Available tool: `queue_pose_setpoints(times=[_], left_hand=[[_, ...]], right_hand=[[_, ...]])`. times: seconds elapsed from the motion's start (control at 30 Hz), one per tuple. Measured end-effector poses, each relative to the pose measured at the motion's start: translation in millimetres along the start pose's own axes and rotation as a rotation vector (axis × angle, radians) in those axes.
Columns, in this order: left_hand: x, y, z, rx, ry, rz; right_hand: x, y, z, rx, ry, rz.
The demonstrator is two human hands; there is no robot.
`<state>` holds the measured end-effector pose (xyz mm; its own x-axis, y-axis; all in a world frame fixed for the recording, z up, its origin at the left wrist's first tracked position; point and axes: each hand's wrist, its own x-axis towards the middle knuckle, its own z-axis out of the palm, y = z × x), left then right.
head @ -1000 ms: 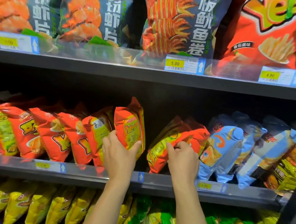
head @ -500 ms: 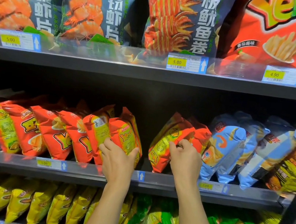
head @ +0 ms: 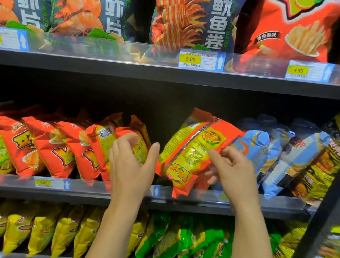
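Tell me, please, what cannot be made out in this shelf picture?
Head view:
- Right hand: fingers partly hidden behind the tilted orange bag it grips.
- Middle-shelf price label: blurred, unreadable.
- Top-shelf squid bag: cut by the upper edge.
- Left hand: contact with the bag row unclear.

Glossy, seemingly plastic-film snack bag [head: 194, 152]

Both bare forearms reach forward, side by side. The left hand [head: 131, 165] is spread, thumb apart from loosely curved fingers. The right hand [head: 234, 173] pinches, thumb opposing curled fingers.
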<state>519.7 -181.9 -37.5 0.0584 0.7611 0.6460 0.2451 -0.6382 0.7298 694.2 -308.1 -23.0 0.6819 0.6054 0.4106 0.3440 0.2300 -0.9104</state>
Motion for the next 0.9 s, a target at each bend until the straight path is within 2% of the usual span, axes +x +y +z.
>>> queue_pose_setpoints(times=[0.07,0.23,0.3,0.47,0.63,0.73,0.9], left_hand=[[0,8,-4,-0.090,-0.147,-0.005],[-10,23,-9,-0.306,-0.544,-0.178],[-20,28,-9,-0.422,-0.634,-0.258],[-43,32,-1,-0.428,-0.663,-0.255],[-60,29,-1,-0.378,-0.732,-0.237],[-65,27,-3,-0.386,-0.750,-0.256],[-63,26,-7,-0.501,-0.809,-0.375]], right_hand=[[-11,-3,-16,0.023,-0.065,-0.021],[-35,-2,-37,0.124,-0.208,0.017],[-43,4,-39,0.155,-0.210,0.029],[-62,2,-27,0.385,-0.126,0.146],[-61,-6,-19,0.447,0.165,0.098],[-57,-6,-23,0.412,0.279,0.081],[-58,-2,-21,0.306,0.257,0.030]])
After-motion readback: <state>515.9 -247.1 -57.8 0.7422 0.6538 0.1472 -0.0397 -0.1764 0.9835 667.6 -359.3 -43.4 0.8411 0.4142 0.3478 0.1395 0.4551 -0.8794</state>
